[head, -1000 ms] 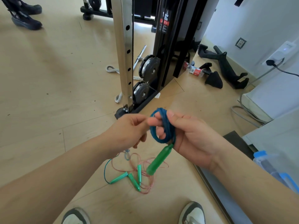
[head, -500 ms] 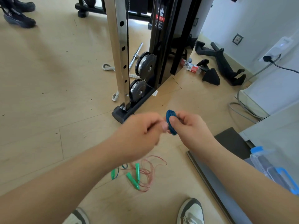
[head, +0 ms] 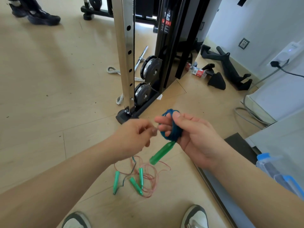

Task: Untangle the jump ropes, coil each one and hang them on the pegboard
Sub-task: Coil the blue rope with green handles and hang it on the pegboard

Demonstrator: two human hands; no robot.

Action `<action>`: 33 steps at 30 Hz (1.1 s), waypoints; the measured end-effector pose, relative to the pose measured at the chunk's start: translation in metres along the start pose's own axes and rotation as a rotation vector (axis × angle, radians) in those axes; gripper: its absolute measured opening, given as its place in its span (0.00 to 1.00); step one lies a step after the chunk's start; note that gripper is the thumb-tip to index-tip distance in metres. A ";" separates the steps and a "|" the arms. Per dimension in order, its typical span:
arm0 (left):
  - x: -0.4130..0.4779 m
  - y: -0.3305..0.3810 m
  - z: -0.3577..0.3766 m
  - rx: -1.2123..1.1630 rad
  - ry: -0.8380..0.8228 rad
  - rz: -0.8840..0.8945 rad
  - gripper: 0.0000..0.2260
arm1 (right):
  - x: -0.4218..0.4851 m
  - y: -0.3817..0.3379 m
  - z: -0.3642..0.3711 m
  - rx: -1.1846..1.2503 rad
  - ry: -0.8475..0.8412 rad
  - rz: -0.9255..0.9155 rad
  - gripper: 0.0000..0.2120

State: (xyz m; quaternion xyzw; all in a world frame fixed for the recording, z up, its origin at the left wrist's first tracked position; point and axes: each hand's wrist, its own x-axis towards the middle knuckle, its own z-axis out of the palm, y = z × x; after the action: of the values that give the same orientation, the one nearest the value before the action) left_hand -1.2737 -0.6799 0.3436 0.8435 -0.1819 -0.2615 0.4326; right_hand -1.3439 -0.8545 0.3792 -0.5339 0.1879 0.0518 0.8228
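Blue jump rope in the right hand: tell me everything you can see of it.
The blue jump rope is a thin dark-blue cord wound into a small tight coil round fingers of the right hand, thumb pressing its top. One green plastic-looking handle hangs below the coil, slanting down-left, above the floor. The blurred left hand is close beside it; contact unclear.

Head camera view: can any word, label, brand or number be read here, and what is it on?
No text here can be read.
On the black machine, the red and white sticker: print too small to read.
On the floor, the red and white boxes: lettering blurred, unreadable.
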 end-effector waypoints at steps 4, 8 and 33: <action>-0.018 0.011 0.027 0.140 -0.260 0.028 0.12 | 0.007 0.003 -0.011 -0.097 0.199 -0.059 0.09; -0.028 0.031 0.028 0.168 -0.222 0.220 0.08 | 0.005 0.010 -0.018 -0.662 0.310 -0.133 0.07; -0.018 0.018 0.015 0.150 -0.291 0.000 0.12 | 0.008 0.003 -0.013 -0.160 0.168 -0.050 0.13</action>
State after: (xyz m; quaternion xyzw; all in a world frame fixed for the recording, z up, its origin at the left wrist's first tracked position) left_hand -1.2985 -0.6895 0.3561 0.8265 -0.2617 -0.3667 0.3377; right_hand -1.3407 -0.8661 0.3689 -0.6048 0.2383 0.0010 0.7599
